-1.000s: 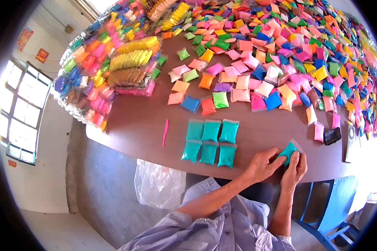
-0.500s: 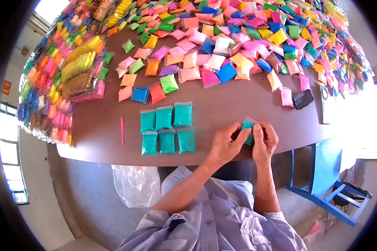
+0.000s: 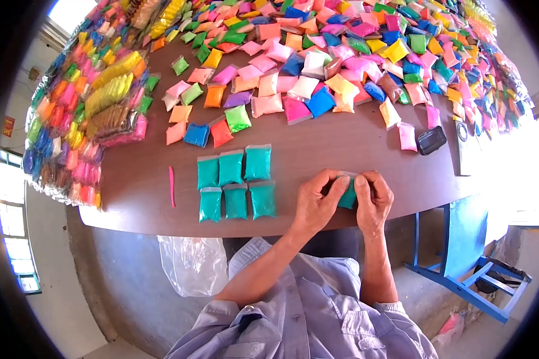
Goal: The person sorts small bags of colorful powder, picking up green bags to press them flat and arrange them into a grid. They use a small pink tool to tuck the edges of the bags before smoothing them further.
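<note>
Between both hands, near the table's front edge, is a small clear packet of teal clay-like material (image 3: 346,199). My left hand (image 3: 318,200) is closed on its left side, thumb on the front. My right hand (image 3: 374,200) grips the right side, its thumb near the top corner. Fingers cover parts of the packet. Left of my hands, several matching teal packets (image 3: 235,202) lie flat in two rows. A thin pink stick-like tool (image 3: 172,186) rests farther left.
Many colourful packets (image 3: 320,103) are heaped across the back of the table (image 3: 144,179). Stacked packets (image 3: 109,99) stand at the left. A black tray-like object (image 3: 432,140) lies at right. A clear plastic bag (image 3: 193,266) is below the front edge, and a blue stool (image 3: 470,242) stands right.
Both hands and the held teal packet have shifted slightly left. The packet is turned more upright, and my left thumb sits higher on it. The view has also shifted a little.
</note>
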{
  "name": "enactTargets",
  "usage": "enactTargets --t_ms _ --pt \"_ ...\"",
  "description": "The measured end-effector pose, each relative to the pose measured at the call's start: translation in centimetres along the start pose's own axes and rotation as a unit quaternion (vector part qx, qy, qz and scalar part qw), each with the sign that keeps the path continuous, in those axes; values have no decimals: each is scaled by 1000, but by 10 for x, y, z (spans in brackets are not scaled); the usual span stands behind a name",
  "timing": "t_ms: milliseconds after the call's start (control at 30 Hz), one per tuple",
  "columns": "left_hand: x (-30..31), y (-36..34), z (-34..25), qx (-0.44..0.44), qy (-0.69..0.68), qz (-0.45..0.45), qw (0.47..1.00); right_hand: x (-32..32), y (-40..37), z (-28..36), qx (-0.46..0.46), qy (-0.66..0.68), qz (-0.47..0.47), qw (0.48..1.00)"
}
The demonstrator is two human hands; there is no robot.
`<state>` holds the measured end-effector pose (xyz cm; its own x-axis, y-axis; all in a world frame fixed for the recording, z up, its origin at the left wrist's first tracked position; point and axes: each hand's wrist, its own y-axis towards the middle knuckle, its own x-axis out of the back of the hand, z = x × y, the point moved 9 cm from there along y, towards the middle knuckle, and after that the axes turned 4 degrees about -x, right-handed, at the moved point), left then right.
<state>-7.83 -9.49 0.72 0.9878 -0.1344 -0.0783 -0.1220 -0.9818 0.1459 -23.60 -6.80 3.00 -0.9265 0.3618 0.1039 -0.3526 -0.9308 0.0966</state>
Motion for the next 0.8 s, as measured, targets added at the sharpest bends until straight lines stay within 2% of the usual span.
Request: enactTargets --t_ms 33,133,200,300,400,533,600,800 --pt "-1 0 -3 0 0 0 1000 0 0 2 34 -24 0 999" --pt "-6 0 0 45 -55 14 997 2 0 3 53 -25 -5 998" --pt "-6 2 -4 14 56 48 997 2 -1 5 54 -25 -4 998" --pt "-4 0 2 17 51 51 997 0 -1 4 48 -20 2 999" --pt "-2 -1 3 11 -32 28 999 -3 0 4 40 -26 11 999" --pt "-3 -2 3 24 -35 29 999 0 -1 2 42 -21 0 999" --pt "0 -2 8 65 -82 -4 995 3 0 2 37 -31 -10 999" --pt "5 -1 9 43 -46 -2 998 1 0 -2 17 -29 -26 999"
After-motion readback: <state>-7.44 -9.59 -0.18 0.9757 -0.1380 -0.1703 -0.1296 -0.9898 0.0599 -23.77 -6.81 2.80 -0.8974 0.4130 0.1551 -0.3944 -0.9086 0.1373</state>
